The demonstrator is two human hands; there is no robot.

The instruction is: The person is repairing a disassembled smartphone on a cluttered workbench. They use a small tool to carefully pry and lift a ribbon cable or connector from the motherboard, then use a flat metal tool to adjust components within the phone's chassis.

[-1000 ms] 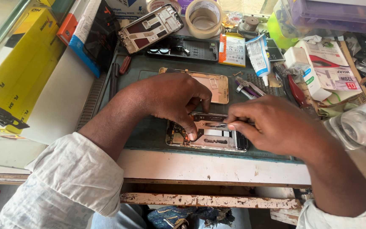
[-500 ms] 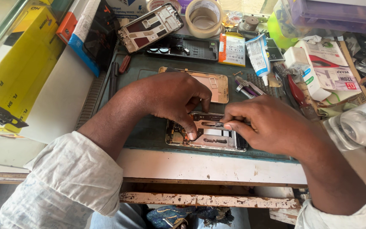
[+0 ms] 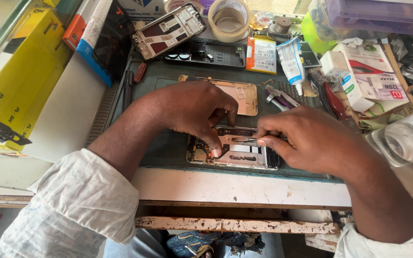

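a tape roll and a phone frame lie at the back of the green mat, with a black frame, a battery and a white tube just in front. a gold back cover lies mid-mat beside tweezers. yellow boxes stand left, a purple bin sits back right.

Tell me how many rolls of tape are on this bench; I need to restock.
2 that I can make out: one tape roll at the back of the bench, upright and facing the camera, and a second roll just left of it, cut off by the picture's top edge. Clutter may hide more.
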